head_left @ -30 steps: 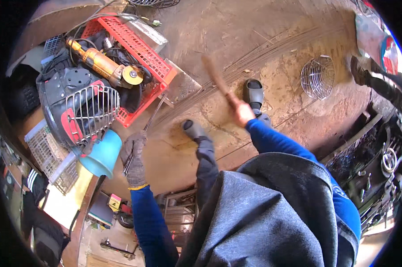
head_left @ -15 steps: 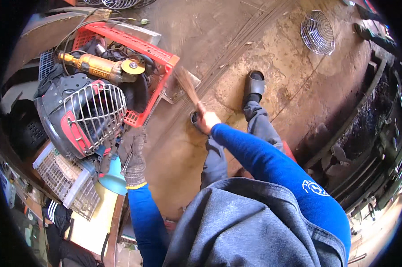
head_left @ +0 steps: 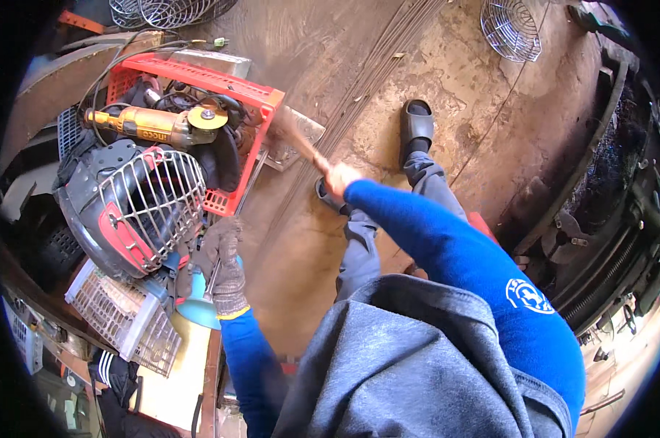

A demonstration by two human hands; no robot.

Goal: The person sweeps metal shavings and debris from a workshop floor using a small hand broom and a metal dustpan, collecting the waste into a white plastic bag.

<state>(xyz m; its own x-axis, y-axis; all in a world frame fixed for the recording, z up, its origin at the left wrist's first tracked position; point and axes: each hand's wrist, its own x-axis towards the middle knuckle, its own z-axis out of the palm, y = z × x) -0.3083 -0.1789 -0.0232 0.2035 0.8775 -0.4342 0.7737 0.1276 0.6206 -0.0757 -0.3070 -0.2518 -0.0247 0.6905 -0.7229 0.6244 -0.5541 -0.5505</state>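
Observation:
My right hand (head_left: 340, 179), bare, is closed around the wooden handle (head_left: 317, 158) of a tool. The handle slants up and left toward the red crate, and its far end is too smeared by motion to name. My left hand (head_left: 226, 264), in a grey knit glove with a yellow cuff, is closed on what looks like a thin metal rod (head_left: 214, 276). Just left of that glove is a black-and-red shell with curved metal bars (head_left: 162, 208). A teal bowl (head_left: 198, 310) sits below it, partly hidden by the glove.
A red plastic crate (head_left: 271, 102) holds a yellow angle grinder (head_left: 151, 125) and cables. A grey plastic basket (head_left: 111, 310) stands at the left. A wire guard (head_left: 511, 31) lies on the floor, far right. Dark machinery (head_left: 600, 212) lines the right side.
The whole view has shifted slightly, with the floor wire guard now nearer the top edge. Both hands keep their grips, and the wooden-handled tool is still blurred beside the crate.

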